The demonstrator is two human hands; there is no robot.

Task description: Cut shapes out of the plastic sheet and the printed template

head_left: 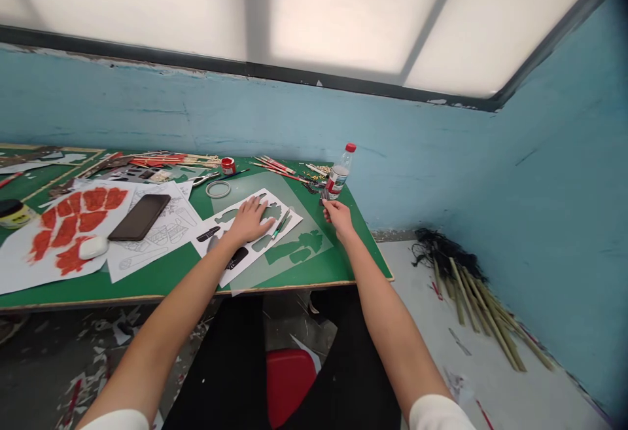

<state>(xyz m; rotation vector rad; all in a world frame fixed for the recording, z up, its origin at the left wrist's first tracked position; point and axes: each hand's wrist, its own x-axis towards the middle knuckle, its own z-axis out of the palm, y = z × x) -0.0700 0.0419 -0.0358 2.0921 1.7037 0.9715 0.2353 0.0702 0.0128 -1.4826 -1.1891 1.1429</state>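
My left hand lies flat with fingers spread on a white paper sheet with cut-out shapes. A green craft knife rests on that sheet, right of the fingers. Under the sheet is a translucent sheet with more cut-outs, through which the green table shows. My right hand is at the table's right side, thumb and fingers pinched on a small dark striped piece. Just behind it stands a clear plastic bottle with a red cap, upright; I cannot tell whether the hand touches it.
On the green table lie a roll of tape, a red paint jar, pliers, a phone, a white case and red-painted paper. A red stool is below; bamboo sticks lie right.
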